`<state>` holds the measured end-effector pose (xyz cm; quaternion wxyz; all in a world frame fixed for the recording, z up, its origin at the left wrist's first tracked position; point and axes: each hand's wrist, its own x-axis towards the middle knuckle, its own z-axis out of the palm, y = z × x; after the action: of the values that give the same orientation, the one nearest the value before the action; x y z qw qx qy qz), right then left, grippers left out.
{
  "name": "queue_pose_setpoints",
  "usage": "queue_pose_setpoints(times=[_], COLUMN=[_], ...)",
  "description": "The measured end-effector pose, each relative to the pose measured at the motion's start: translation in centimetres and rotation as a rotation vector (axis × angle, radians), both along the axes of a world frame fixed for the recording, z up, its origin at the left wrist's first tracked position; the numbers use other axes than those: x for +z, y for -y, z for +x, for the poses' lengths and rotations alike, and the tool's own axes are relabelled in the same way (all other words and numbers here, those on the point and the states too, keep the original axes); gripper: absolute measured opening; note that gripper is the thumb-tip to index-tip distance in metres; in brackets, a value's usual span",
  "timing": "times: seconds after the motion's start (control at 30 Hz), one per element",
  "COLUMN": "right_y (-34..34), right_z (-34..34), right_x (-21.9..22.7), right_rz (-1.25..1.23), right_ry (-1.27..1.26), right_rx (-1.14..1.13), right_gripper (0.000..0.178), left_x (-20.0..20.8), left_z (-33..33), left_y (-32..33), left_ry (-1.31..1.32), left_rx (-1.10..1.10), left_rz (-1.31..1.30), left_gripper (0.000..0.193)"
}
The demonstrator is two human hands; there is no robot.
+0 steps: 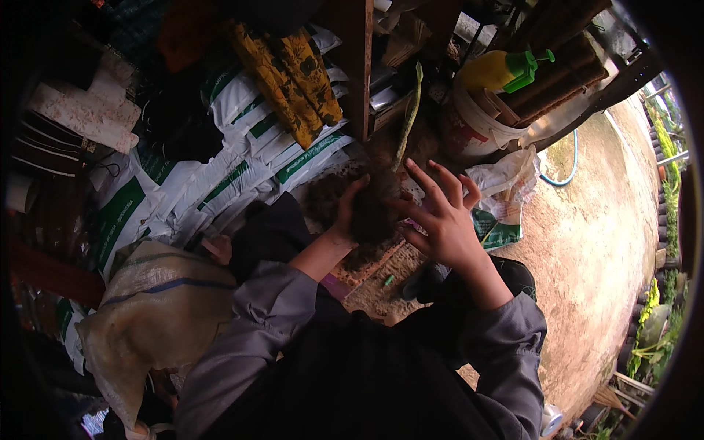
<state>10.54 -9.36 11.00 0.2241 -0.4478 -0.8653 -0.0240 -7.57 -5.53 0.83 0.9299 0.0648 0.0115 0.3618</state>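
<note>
Between my hands is a dark, round clump (pixel 375 211) that looks like soil or a root ball. A long green stem (pixel 409 117) rises from its top, leaning slightly right. My left hand (pixel 346 213) is closed against the clump's left side, with the thumb up along it. On the other side, my right hand (pixel 444 216) has its fingers spread, some tips at or near the clump's right edge. Below lie dark loose soil (pixel 326 192) and a brick-coloured edge (pixel 374 265). Shadow hides the clump's details.
White-and-green sacks (pixel 249 158) are stacked at left, with a yellow patterned cloth (pixel 293 84) on top. A beige woven sack (pixel 158 293) stands near left. Far right, a white bucket (pixel 469 132) holds a yellow spray bottle (pixel 488 72). A plastic bag (pixel 506 183) lies beside the concrete floor (pixel 594 242).
</note>
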Motion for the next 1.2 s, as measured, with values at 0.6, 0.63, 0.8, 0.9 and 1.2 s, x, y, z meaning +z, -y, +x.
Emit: queue_pose_setpoints(times=[0.6,0.63,0.8,0.9,1.2], right_y=[0.1,-0.1,0.0,0.2,0.3], right_z=[-0.7,-0.9,-0.2,-1.1,-1.4], right_x=[-3.7,-3.4,-2.6,-3.9,-2.8], right_rz=[0.028,0.017,0.029,0.042,0.036], right_ry=[0.115,0.108,-0.004,0.06,-0.04], right_rx=[-0.066,-0.07,-0.037,-0.063,-0.177], right_gripper=[0.055,0.057,0.055,0.056,0.048], left_x=[0.2,0.1,-0.8,0.6,0.4], left_z=[1.7,1.4,1.0,2.0,2.6], left_y=[-0.8,-0.9,-1.0,-1.0,-0.6], left_ry=[-0.12,-0.171,-0.234,-0.384,-0.549], left_rx=[0.21,0.239,0.308,0.325,0.297], left_rz=[-0.055,-0.089,-0.04,-0.124,-0.071], left_gripper=[0.05,0.049,0.046,0.045,0.047])
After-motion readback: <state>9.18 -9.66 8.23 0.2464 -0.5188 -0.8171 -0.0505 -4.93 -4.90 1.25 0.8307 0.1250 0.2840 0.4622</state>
